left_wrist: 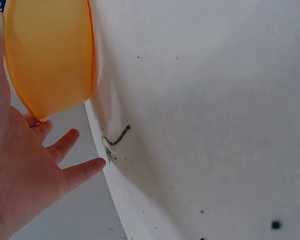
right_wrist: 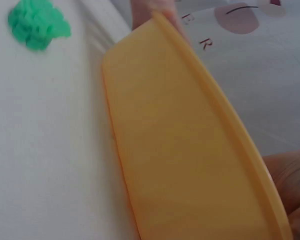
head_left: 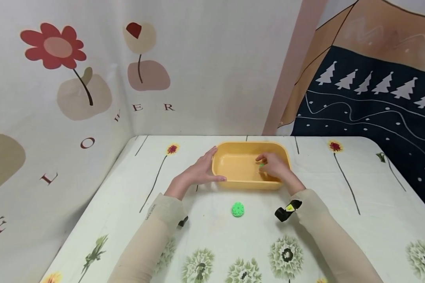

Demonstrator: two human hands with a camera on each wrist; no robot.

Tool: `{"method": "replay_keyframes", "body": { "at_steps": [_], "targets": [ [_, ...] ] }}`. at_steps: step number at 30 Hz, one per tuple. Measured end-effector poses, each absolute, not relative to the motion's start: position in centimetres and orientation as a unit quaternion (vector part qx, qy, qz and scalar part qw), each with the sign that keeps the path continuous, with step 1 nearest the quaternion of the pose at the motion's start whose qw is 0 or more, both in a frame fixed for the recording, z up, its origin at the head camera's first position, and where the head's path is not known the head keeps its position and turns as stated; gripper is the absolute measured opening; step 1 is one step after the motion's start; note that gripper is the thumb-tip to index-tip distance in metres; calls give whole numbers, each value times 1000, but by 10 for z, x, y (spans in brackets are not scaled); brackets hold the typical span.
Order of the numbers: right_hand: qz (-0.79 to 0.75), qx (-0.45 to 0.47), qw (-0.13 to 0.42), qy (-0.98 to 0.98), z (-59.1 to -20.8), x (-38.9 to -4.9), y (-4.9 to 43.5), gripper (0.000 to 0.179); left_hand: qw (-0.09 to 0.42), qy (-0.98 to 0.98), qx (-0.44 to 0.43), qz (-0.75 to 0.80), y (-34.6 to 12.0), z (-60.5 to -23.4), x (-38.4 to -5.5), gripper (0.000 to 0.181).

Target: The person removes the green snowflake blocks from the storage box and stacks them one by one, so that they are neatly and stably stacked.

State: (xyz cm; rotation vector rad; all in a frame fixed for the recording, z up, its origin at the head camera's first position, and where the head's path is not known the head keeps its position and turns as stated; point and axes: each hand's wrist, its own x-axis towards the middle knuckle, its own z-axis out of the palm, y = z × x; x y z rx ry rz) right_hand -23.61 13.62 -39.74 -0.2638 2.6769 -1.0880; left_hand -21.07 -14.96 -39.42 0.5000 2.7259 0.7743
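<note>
A yellow-orange plastic basin (head_left: 233,167) sits toward the back of the table. My left hand (head_left: 202,169) holds its left end, thumb on the front rim and fingers around the side; in the left wrist view the outer fingers (left_wrist: 65,145) spread away from the wall. Inside the basin's right half, my right hand (head_left: 274,166) pinches a small green piece (head_left: 261,166), mostly hidden by the fingers. A bright green, knobbly round cluster (head_left: 237,209) lies on the table in front of the basin. The right wrist view shows its lumpy surface.
The table is covered with a white flower-print cloth (head_left: 205,224). Printed fabric (head_left: 212,70) hangs behind and at the left, with a dark tree-patterned cloth (head_left: 368,102) at the right. Black wrist straps (head_left: 287,210) hang below the sleeves.
</note>
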Motion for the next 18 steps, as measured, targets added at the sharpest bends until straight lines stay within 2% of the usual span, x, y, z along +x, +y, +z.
{"method": "replay_keyframes", "body": {
  "at_steps": [5, 13, 18],
  "targets": [
    [-323, -100, 141, 930, -400, -243, 135, 34, 131, 937, 175, 271, -150, -396, -212, 120],
    [-356, -71, 168, 917, -402, -246, 134, 28, 130, 939, 175, 265, -151, -397, -211, 121],
    [-372, -64, 163, 911, -402, -247, 134, 29, 129, 939, 174, 267, -150, -397, -211, 120]
  ]
}}
